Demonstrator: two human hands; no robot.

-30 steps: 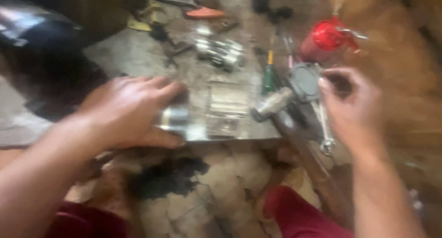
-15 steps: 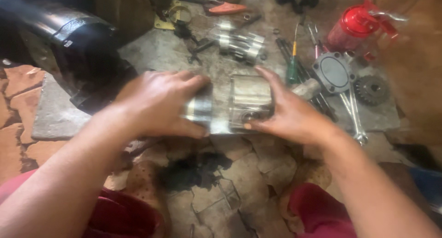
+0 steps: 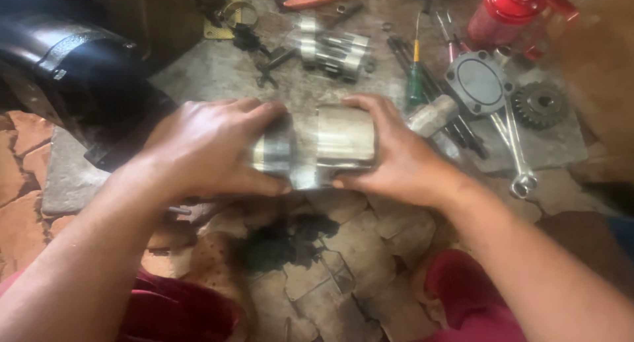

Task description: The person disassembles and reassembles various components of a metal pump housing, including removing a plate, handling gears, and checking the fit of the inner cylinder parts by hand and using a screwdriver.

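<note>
Both of my hands hold one silvery metal housing (image 3: 323, 147) just above a stone slab (image 3: 218, 71). My left hand (image 3: 211, 147) wraps around its left, rounded end, fingers curled over the top. Around the boxier right end closes my right hand (image 3: 396, 157), thumb below and fingers on top. The part lies sideways between the two hands. Most of its underside is hidden by my palms.
Behind the hands lie a metal gear shaft assembly (image 3: 330, 48), a green-handled screwdriver (image 3: 415, 77), a grey cover plate (image 3: 477, 83), a toothed gear (image 3: 540, 104), spanners (image 3: 515, 144) and a red can (image 3: 512, 8). A black machine body (image 3: 66, 58) stands at the left. Cracked stone ground (image 3: 330, 269) lies below.
My right hand came over from the tools at the right and took hold of the housing's right end. The left hand kept its grip throughout.
</note>
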